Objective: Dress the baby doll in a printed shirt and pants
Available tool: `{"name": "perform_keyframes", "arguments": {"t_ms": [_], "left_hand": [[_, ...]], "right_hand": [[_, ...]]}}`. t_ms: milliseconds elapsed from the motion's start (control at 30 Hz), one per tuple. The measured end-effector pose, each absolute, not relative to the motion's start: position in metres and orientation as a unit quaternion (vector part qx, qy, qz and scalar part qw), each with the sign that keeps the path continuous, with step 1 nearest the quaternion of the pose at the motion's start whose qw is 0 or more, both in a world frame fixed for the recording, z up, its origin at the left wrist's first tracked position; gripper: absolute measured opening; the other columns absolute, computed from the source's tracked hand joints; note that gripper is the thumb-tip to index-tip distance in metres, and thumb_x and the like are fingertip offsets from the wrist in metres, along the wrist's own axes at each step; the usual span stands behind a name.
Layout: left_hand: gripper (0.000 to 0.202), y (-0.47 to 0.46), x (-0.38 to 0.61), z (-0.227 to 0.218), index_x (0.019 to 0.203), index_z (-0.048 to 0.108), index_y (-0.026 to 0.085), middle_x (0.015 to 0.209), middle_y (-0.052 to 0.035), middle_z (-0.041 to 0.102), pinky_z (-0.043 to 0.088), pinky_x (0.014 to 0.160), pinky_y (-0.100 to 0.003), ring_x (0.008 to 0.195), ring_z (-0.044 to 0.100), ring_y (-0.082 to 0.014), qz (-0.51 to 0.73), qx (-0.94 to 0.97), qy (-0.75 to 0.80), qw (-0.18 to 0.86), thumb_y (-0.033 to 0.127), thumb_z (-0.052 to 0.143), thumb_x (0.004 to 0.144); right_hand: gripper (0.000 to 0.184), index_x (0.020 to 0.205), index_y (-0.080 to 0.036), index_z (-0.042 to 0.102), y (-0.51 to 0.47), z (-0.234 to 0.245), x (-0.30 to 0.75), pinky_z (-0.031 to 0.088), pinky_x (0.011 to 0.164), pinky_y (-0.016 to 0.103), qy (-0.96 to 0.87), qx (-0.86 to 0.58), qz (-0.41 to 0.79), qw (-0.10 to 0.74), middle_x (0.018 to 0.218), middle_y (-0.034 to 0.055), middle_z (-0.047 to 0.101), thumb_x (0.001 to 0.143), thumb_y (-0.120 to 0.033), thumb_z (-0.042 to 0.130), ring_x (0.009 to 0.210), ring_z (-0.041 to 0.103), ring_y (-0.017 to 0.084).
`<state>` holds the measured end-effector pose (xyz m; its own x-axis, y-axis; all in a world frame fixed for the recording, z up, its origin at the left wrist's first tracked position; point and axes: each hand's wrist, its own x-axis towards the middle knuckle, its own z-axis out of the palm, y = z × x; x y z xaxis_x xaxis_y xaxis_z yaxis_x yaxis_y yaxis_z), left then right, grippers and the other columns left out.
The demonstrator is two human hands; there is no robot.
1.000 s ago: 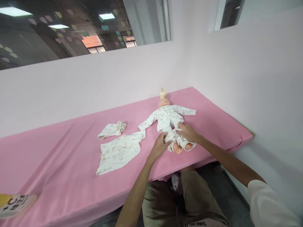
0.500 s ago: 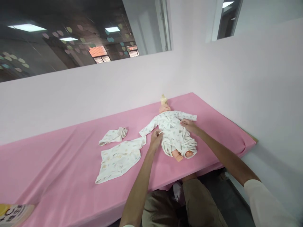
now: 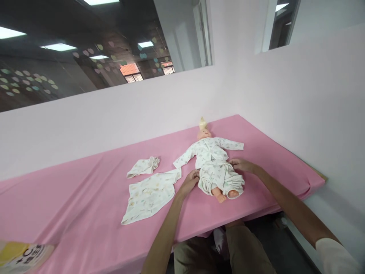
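Note:
A baby doll [image 3: 204,134] lies on its back on the pink-covered table, head toward the wall. It wears a white printed long-sleeved top [image 3: 209,149] with the sleeves spread out. White printed pants [image 3: 213,173] cover its hips and are bunched around the legs; one foot [image 3: 219,196] sticks out and the other shows just inside its leg opening. My left hand [image 3: 190,182] is closed at the left side of the waistband, fingertips partly hidden. At the right side of the waistband, my right hand [image 3: 242,165] has its fingers pinched on the pants' edge.
Left of the doll lie a spread white printed garment [image 3: 151,194] and a smaller bunched cloth piece [image 3: 143,166]. A pale yellow bottle-like item [image 3: 202,123] stands behind the doll's head. A yellow and white package [image 3: 24,257] sits at the near left. Walls border the pink table cover [image 3: 94,213].
Both hands have moved down from the front of the waistband to its sides. The pants' top edge now lies lower and flatter below the top. The camera view has shifted slightly.

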<state>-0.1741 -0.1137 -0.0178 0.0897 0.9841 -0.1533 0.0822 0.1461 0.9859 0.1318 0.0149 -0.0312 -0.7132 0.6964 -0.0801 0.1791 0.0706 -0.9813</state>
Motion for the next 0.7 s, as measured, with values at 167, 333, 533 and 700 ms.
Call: {"name": "perform_keyframes", "arguments": {"t_ms": [167, 333, 533, 700], "left_hand": [[0.055, -0.102, -0.157, -0.003, 0.127, 0.050, 0.020, 0.102, -0.0078, 0.065, 0.046, 0.076, -0.031, 0.090, 0.059, -0.0196, 0.428, 0.562, 0.526, 0.475, 0.025, 0.066, 0.075], [0.059, -0.094, -0.146, 0.002, 0.131, 0.037, 0.024, 0.098, -0.0049, 0.062, 0.045, 0.069, -0.028, 0.081, 0.058, -0.0167, 0.463, 0.531, 0.562, 0.434, 0.028, 0.065, 0.078], [0.024, -0.077, -0.146, -0.008, 0.092, 0.040, 0.023, 0.071, 0.0048, 0.050, 0.039, 0.058, -0.024, 0.064, 0.048, -0.0123, 0.514, 0.484, 0.624, 0.335, 0.028, 0.059, 0.079], [0.026, -0.065, -0.146, -0.021, 0.088, 0.041, 0.023, 0.065, 0.0065, 0.048, 0.038, 0.055, -0.024, 0.058, 0.046, -0.0113, 0.583, 0.408, 0.609, 0.351, 0.026, 0.064, 0.075]], "right_hand": [[0.017, 0.076, -0.018, 0.067, 0.023, -0.028, 0.113, 0.046, 0.074, 0.031, -0.774, -0.362, 0.456, 0.248, 0.080, 0.0015, 0.070, 0.073, -0.021, 0.051, 0.077, 0.061, 0.020], [0.024, 0.083, -0.020, 0.069, 0.025, -0.031, 0.095, 0.046, 0.084, 0.035, -0.755, -0.399, 0.370, 0.365, 0.086, 0.0024, 0.072, 0.077, -0.020, 0.045, 0.085, 0.062, 0.023], [0.033, 0.100, -0.021, 0.071, 0.027, -0.040, 0.082, 0.045, 0.096, 0.039, -0.670, -0.440, 0.383, 0.459, 0.109, 0.0052, 0.072, 0.083, -0.029, 0.044, 0.106, 0.062, 0.025], [0.034, 0.104, -0.021, 0.072, 0.025, -0.048, 0.080, 0.044, 0.100, 0.043, -0.639, -0.441, 0.440, 0.452, 0.112, 0.0049, 0.072, 0.081, -0.033, 0.050, 0.110, 0.062, 0.027]]}}
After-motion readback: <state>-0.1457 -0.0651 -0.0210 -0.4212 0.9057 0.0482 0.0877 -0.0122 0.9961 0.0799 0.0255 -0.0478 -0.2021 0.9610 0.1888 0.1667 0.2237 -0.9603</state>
